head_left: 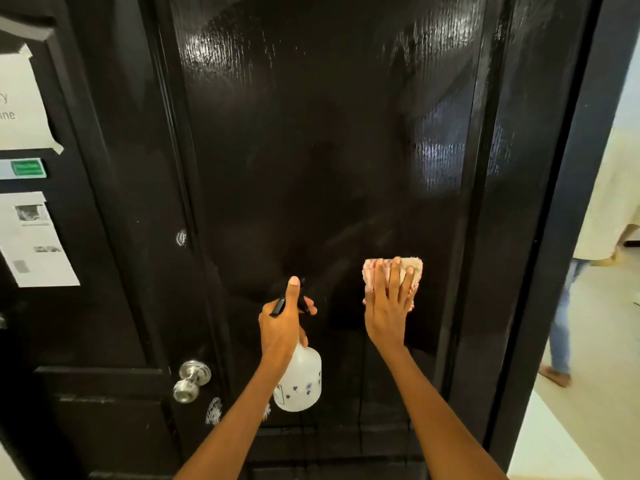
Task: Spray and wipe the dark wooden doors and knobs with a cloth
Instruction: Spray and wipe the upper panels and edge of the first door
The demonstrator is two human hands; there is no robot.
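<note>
A glossy dark wooden door [329,150] fills the view, with wet streaks near its top. My left hand [282,323] grips the black trigger head of a white spray bottle [301,382], thumb raised along the nozzle, which points at the door. My right hand [388,306] presses a folded pink and beige cloth [414,268] flat against the lower middle of the panel, fingers straight and spread. A silver round knob [192,379] sits on the door's left edge, below and left of the bottle.
A second dark door [86,306] at the left carries taped paper notices [31,237] and a green label [29,168]. At the right, past the door frame [568,202], a person [588,271] stands on a light floor in a bright room.
</note>
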